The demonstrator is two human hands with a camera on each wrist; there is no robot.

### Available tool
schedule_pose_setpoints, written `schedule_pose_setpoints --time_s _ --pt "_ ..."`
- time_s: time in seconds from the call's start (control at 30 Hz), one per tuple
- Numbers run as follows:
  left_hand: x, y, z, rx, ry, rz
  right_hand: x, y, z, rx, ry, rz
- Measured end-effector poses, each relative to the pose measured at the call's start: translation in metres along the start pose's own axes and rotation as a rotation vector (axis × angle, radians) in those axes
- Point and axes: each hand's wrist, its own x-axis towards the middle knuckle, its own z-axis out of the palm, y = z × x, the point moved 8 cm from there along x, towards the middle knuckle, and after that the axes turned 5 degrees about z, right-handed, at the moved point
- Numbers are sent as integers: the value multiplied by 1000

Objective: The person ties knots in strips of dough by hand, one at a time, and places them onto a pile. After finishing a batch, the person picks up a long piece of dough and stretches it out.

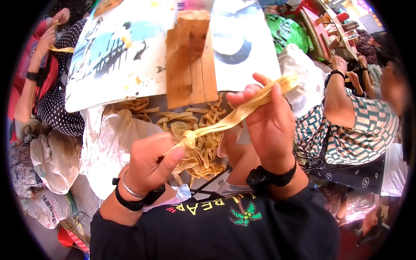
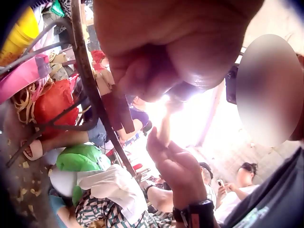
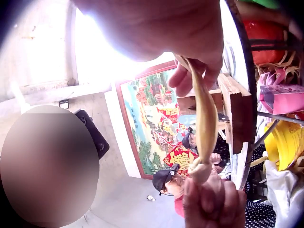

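On the near side of the wooden block (image 1: 191,89), over a heap of loose strips (image 1: 203,159), a knotted yellow strip (image 1: 229,120) slants between the hands: the left hand (image 1: 151,155) pinches its end just beside the knot (image 1: 188,139), while the right hand (image 1: 274,123), right of the block, holds the other stretch between thumb and fingers. Good handling here probably means steadying the knot, drawing gently and evenly, and keeping the strip untwisted, as a sharp tug could split it

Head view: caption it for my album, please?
Left hand and right hand hold a knotted yellow strip above more strips.
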Motion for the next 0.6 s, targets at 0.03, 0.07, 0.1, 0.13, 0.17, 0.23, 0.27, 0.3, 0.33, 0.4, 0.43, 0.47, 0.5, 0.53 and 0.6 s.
schedule_pose_setpoints --time_s 0.03,0.07,0.1,0.13,0.17,0.23,0.27,0.3,0.33,0.4,0.43,0.47,0.5,0.53,0.6 --pt "0 -2 -2 -12 30 2 1 -3 -3 12 -45 1" --pt "-1 -3 -4 -22 62 4 2 -5 -7 24 -90 3" --pt "-2 -3 -8 -14 100 -10 4 -4 -6 -31 -182 27" --pt "-2 2 -11 -7 140 43 2 -1 -8 -168 -208 68" --pt "-1 4 -13 -2 181 87 -3 8 -9 -385 -198 170" --pt "-2 5 -16 -48 198 202 -16 29 1 -740 -250 406" --pt "-2 9 -14 -28 137 216 -21 41 3 -814 -330 487" --pt "3 17 -13 29 110 291 -27 52 5 -892 -421 563" --pt "7 24 -10 83 83 366 -33 63 6 -969 -519 631" --pt "11 29 -3 88 -9 362 -42 77 14 -1082 -662 717" --pt "11 29 1 86 -49 350 -46 76 20 -1187 -699 878" --pt "11 29 5 85 -89 337 -46 79 23 -1176 -753 783" --pt "8 20 9 59 -117 284 -47 84 24 -1164 -805 685" --pt "4 12 14 32 -143 230 -47 85 31 -1151 -854 588" --pt "2 4 12 12 -81 178 -48 82 31 -1046 -836 682"
